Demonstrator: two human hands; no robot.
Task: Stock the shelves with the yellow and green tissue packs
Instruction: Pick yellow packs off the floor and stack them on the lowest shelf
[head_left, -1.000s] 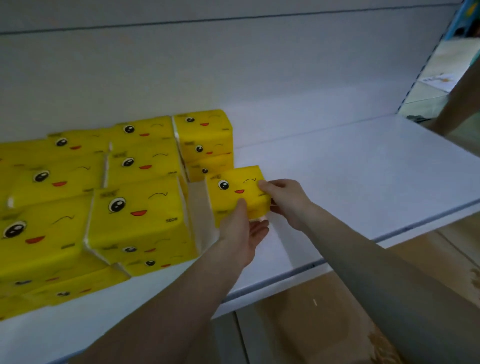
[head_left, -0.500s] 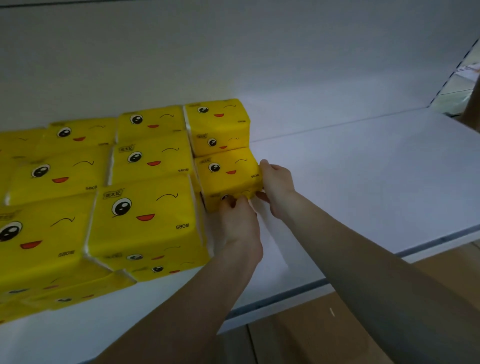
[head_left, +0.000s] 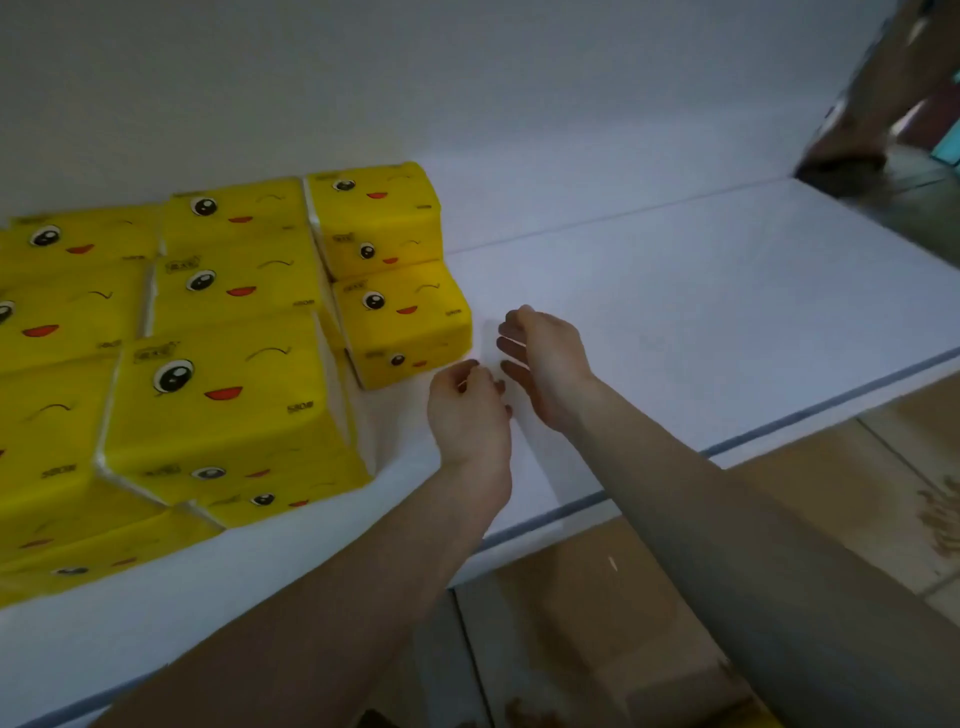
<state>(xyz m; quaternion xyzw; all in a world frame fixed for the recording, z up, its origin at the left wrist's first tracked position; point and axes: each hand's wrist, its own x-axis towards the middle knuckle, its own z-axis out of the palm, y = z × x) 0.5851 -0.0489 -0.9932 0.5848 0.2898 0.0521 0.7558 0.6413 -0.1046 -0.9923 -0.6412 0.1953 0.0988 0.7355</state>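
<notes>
Yellow tissue pack sits on white shelf at right end of stack, left hand and right hand just beside it, loosely curled, empty; looks light, squashy, slick-wrapped, best held by both ends.

On my feed the yellow tissue packs are bunched up on the left part of the white shelf. They lie flat, each one printed with a winking cartoon face and a red mouth on top. Most are piled in layers. The rightmost front pack is a single one sitting right on the shelf, snug against the taller stack behind it. A narrow gap separates it from the big front pile on its left.
</notes>
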